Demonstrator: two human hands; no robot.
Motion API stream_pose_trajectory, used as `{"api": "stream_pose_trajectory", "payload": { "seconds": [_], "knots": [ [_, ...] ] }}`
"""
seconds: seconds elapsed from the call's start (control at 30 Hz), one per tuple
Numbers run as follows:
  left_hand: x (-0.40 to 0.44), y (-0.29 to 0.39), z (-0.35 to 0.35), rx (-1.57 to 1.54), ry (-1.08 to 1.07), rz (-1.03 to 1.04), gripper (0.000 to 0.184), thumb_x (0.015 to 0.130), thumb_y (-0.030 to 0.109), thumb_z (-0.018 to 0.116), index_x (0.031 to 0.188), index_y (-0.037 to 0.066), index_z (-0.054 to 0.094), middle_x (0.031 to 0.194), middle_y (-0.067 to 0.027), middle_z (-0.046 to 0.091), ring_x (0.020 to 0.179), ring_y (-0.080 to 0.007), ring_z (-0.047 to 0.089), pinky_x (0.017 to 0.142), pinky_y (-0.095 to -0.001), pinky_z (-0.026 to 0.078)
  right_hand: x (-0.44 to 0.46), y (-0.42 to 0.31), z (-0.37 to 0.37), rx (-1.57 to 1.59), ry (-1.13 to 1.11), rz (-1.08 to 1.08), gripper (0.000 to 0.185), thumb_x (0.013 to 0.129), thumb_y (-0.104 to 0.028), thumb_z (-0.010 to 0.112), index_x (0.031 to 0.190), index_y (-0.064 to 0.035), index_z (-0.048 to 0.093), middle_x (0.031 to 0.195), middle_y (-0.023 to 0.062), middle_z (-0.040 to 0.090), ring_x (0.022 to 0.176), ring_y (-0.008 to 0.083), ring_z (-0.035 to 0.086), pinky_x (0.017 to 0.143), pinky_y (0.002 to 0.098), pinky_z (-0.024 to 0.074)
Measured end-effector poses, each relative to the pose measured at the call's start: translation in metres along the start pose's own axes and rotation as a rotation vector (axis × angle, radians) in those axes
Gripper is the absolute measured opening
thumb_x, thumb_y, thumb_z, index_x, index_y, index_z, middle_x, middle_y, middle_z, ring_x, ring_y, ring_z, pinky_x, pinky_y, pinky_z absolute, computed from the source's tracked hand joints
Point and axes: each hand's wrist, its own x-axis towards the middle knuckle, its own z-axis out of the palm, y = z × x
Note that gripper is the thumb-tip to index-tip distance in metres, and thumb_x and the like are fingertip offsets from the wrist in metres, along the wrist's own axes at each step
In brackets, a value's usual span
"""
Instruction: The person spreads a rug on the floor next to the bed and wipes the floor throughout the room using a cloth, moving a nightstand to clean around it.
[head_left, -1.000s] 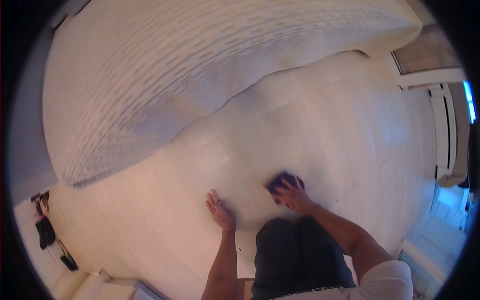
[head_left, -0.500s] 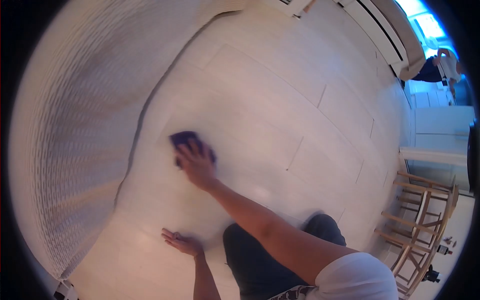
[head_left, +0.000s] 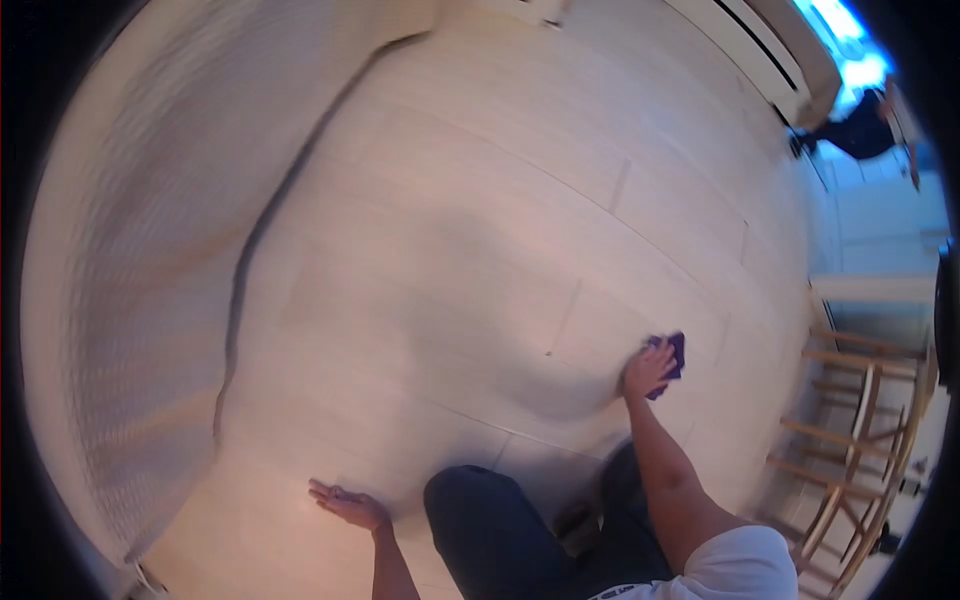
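Observation:
My right hand (head_left: 648,371) presses a folded dark purple cloth (head_left: 677,357) flat against the pale plank floor (head_left: 450,300), right of my knees. The fingers lie spread over the cloth and hide part of it. Lower down on the left, my left hand (head_left: 350,506) rests on the bare floor with its fingers stretched out and holds nothing. Between my two arms are my knees in dark trousers (head_left: 485,520), bent close to the floor.
A light ribbed curtain or cover (head_left: 150,270) with a dark lower edge hangs along the left. Wooden chairs (head_left: 850,430) stand at the right. Another person in dark clothing (head_left: 862,130) is at the far upper right, near a beige-topped white unit (head_left: 750,50).
My right hand has swept the cloth from the floor near the curtain across to the right side. My left hand stays on the floor. The view has shifted slightly, and the other person has moved.

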Motion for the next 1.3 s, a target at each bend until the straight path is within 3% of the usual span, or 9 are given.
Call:
{"api": "stream_pose_trajectory", "payload": {
  "seconds": [0.17,0.23,0.5,0.83,1.0,1.07,1.17,1.2,1.3],
  "knots": [
    [0.011,0.022,-0.012,-0.032,-0.221,-0.345,0.047,0.096,0.011,0.028,0.139,-0.007,0.034,0.144,-0.0238,0.036,0.14,-0.0391,0.022,0.116,-0.047,0.015,-0.168,-0.197,-0.055,0.273,-0.146,-1.035,0.045,0.096,-0.031,0.044,0.141,-0.022,0.043,0.15,0.0062,0.034,0.143,0.0319,0.018,0.11,0.0637,0.0082],
    [0.014,0.022,-0.015,0.08,-0.274,-0.328,0.025,0.085,-0.006,0.032,0.105,-0.005,0.046,0.146,-0.0207,0.037,0.14,-0.0404,0.022,0.116,-0.0488,0.014,-0.242,-0.224,-0.067,0.248,-0.222,-1.475,0.046,0.095,-0.03,0.046,0.14,-0.0205,0.044,0.148,0.0072,0.037,0.143,0.0325,0.02,0.109,0.065,0.0092],
    [0.026,0.018,-0.03,-0.086,-0.237,-0.431,0.017,0.08,-0.011,0.042,0.093,-0.001,0.045,0.146,-0.0183,0.038,0.138,-0.0413,0.028,0.113,-0.0573,0.019,-0.408,-0.308,-0.104,0.242,-0.472,-2.464,0.043,0.091,-0.038,0.053,0.133,-0.0295,0.052,0.139,0.0029,0.047,0.139,0.0312,0.027,0.108,0.0655,0.0147],
    [0.017,0.002,-0.038,-0.24,-0.199,-0.462,0.016,0.081,-0.007,0.047,0.096,0.0,0.048,0.147,-0.0136,0.036,0.138,-0.0353,0.03,0.112,-0.055,0.026,-0.572,-0.38,-0.099,0.033,-0.43,-2.345,0.044,0.095,-0.034,0.046,0.138,-0.0266,0.046,0.142,0.0029,0.042,0.138,0.0313,0.029,0.111,0.06,0.0171],
    [0.012,0.002,-0.036,-0.241,-0.17,-0.516,0.02,0.08,-0.004,0.052,0.1,-0.002,0.049,0.146,-0.015,0.037,0.138,-0.0335,0.031,0.112,-0.0526,0.027,-0.61,-0.306,-0.113,0.077,-0.64,-3.495,0.057,0.083,-0.036,0.063,0.137,-0.0289,0.046,0.14,0.0006,0.045,0.139,0.0254,0.029,0.112,0.0558,0.0187],
    [0.02,0.006,-0.042,-0.258,-0.114,-0.434,0.022,0.078,-0.003,0.052,0.1,-0.003,0.049,0.147,-0.0158,0.037,0.139,-0.0324,0.03,0.114,-0.049,0.026,-0.649,-0.328,-0.117,0.02,-0.878,-3.498,0.06,0.079,-0.034,0.068,0.135,-0.027,0.048,0.138,0.0013,0.047,0.136,0.0252,0.034,0.11,0.0561,0.0229],
    [0.022,0.007,-0.05,-0.244,-0.098,-0.429,0.019,0.081,-0.003,0.05,0.1,-0.003,0.049,0.147,-0.0151,0.037,0.139,-0.0315,0.03,0.115,-0.0459,0.026,-0.699,-0.378,-0.114,0.393,-1.139,-3.014,0.05,0.089,-0.021,0.061,0.135,-0.0095,0.046,0.137,0.0104,0.049,0.131,0.0341,0.04,0.109,0.0436,0.0298],
    [0.023,0.005,-0.051,-0.223,-0.09,-0.475,0.019,0.081,-0.003,0.05,0.1,-0.003,0.049,0.147,-0.0151,0.037,0.139,-0.0315,0.03,0.115,-0.0459,0.026,-0.706,-0.392,-0.111,0.609,-0.753,-3.104,0.049,0.092,-0.017,0.057,0.137,-0.0068,0.044,0.14,0.0113,0.047,0.133,0.0356,0.036,0.111,0.0432,0.0264],
    [0.019,0.008,-0.053,-0.242,-0.039,-0.463,0.016,0.085,-0.002,0.048,0.1,-0.003,0.049,0.147,-0.0149,0.037,0.139,-0.0308,0.03,0.116,-0.0446,0.024,-0.696,-0.412,-0.103,0.516,-0.577,-3.187,0.049,0.095,-0.013,0.05,0.142,-0.0081,0.038,0.145,0.0125,0.042,0.138,0.0353,0.03,0.114,0.0432,0.0219]
  ]
}}
